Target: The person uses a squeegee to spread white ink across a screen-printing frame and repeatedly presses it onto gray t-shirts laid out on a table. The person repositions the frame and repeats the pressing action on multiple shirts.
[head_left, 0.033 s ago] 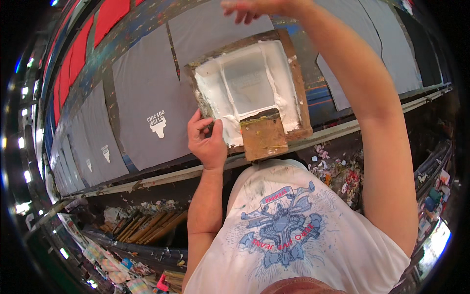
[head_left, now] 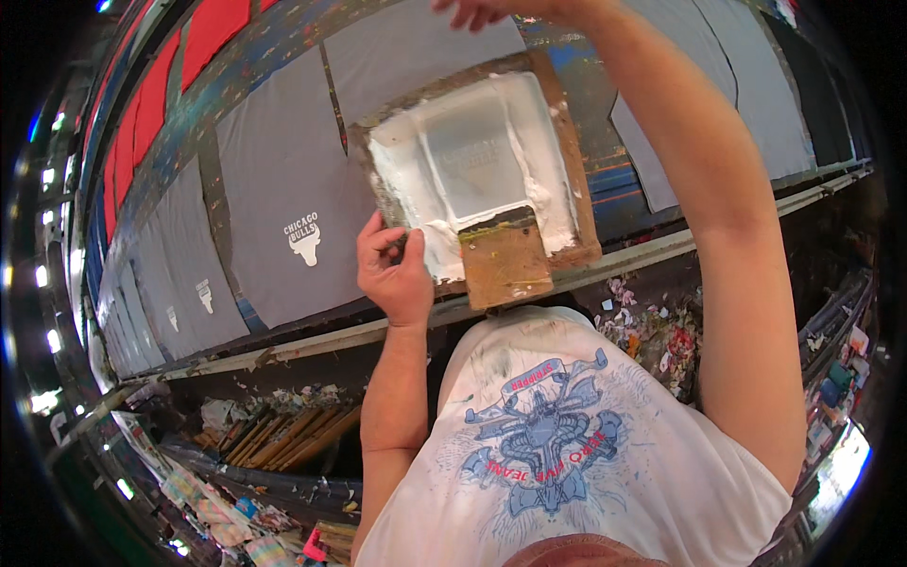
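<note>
Two hands on a wood-framed print screen (head_left: 472, 156) lying on a grey shirt (head_left: 274, 189) on the long table. Left hand (head_left: 392, 269) fingers pinch its near-left edge, beside the wooden squeegee (head_left: 505, 265). Right hand (head_left: 482, 9) at far edge, mostly cut off; grip can't tell.

Single view only, head-worn fisheye, left of paired cameras. Looks steeply down past wearer's chest and white printed shirt (head_left: 567, 454) onto long bench (head_left: 283, 189) running diagonally across frame. Close range: wooden screen frame (head_left: 567, 142) fills upper centre, forearms enter from lower edge. Left hand (head_left: 392, 269) at frame's near corner, right hand (head_left: 477, 11) cut by top edge. Straight edges bowed near rim, corners black. No second view to overlap.
</note>
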`<state>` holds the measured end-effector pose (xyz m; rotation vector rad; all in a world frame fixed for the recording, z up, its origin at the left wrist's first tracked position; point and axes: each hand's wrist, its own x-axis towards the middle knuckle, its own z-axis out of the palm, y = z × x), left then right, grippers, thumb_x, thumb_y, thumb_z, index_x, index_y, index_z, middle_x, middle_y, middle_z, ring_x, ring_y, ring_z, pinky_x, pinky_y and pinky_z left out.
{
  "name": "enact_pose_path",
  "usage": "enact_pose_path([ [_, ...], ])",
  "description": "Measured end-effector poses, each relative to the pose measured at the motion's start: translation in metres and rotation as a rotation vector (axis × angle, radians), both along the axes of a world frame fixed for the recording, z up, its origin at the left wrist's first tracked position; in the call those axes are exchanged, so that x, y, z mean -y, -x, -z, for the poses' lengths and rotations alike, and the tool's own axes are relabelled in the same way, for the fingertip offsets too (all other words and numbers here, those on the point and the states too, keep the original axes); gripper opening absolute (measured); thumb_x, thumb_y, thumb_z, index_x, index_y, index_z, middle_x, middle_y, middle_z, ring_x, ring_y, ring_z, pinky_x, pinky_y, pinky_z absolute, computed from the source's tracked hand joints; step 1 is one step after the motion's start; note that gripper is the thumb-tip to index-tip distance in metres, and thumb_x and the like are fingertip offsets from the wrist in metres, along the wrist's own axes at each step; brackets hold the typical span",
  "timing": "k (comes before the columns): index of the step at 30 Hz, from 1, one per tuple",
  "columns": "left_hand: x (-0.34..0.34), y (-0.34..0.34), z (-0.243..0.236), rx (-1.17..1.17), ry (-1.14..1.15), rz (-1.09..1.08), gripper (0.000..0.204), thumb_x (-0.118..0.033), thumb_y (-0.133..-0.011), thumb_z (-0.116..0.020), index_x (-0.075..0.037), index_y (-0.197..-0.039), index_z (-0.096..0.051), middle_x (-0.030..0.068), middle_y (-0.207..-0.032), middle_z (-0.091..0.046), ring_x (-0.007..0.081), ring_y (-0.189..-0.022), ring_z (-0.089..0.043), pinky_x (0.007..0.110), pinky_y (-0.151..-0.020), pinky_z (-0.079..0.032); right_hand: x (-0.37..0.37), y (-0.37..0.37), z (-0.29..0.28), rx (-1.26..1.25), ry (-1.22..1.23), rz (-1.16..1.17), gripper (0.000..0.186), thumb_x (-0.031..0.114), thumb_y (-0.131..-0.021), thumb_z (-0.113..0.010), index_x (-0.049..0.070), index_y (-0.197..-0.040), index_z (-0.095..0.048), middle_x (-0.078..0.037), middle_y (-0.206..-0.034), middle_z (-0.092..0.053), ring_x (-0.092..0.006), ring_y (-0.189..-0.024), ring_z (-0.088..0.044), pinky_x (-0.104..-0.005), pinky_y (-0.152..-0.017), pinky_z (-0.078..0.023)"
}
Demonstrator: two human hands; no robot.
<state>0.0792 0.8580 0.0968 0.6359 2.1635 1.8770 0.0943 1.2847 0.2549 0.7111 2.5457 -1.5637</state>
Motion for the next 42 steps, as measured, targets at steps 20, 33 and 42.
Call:
enact_pose_path([
  [20, 0.232, 0.109, -0.067, -0.039, -0.01, -0.541, 0.028, 0.012, -0.101, -0.08, 0.004, -0.124, -0.067, 0.0175, -0.133, -0.073, 0.0199, -0.118, -0.07, 0.033, -0.101, -0.062, 0.106, -0.296, 0.037, -0.635, -0.097, 0.84, 0.039, -0.001, -0.107, -0.067, -0.001, -0.145, -0.076, -0.015, -0.135, -0.083, -0.0225, -0.114, -0.079, -0.0368, -0.105, -0.061],
  [33, 0.222, 0.044, -0.075, 0.038, -0.051, -0.421, 0.033, 0.016, -0.095, -0.077, -0.002, -0.12, -0.066, 0.025, -0.155, -0.066, 0.0261, -0.128, -0.071, 0.042, -0.115, -0.058, 0.294, -0.188, 0.043, -0.758, 0.077, -0.037, 0.059, 0.005, -0.096, -0.084, 0.002, -0.154, -0.069, -0.021, -0.149, -0.072, -0.0409, -0.139, -0.07, -0.048, -0.118, -0.057],
  [42, 0.208, 0.066, -0.047, 0.07, -0.145, -0.245, 0.033, 0.016, -0.094, -0.081, 0.0, -0.12, -0.068, 0.0266, -0.156, -0.067, 0.0255, -0.125, -0.073, 0.04, -0.111, -0.061, 0.364, -0.2, 0.027, -0.6, 0.129, -0.031, 0.085, 0.004, -0.095, -0.087, 0.004, -0.171, -0.05, -0.023, -0.16, -0.06, -0.0379, -0.139, -0.068, -0.0454, -0.111, -0.06],
])
